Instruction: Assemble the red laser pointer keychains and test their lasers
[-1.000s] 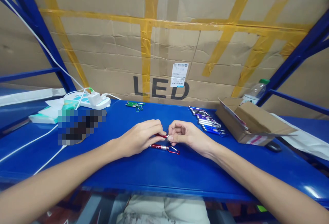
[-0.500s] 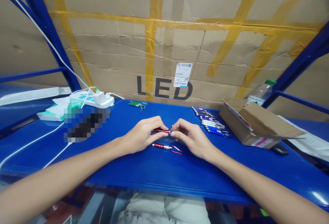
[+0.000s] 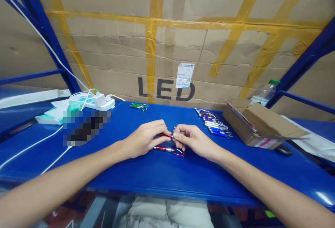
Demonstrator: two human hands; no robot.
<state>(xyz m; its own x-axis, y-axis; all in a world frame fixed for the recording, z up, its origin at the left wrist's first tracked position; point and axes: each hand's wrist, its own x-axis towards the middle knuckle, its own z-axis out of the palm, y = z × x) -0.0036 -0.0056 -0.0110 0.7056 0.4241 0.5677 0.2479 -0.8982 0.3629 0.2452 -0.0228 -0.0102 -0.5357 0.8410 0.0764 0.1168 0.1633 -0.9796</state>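
Head view: the left hand (image 3: 144, 139) pinches a red tube (image 3: 165, 135) over the blue table (image 3: 146, 177), long axis running left to right; the right hand (image 3: 193, 139) grips its right end. Cardboard (image 3: 112, 60) behind reads "LED"; the white label's (image 3: 185, 75) print is too small.

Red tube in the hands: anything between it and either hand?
Nothing visible: the left hand holds the red tube directly; the right hand pinches its end. The other red tube lies lower in view.
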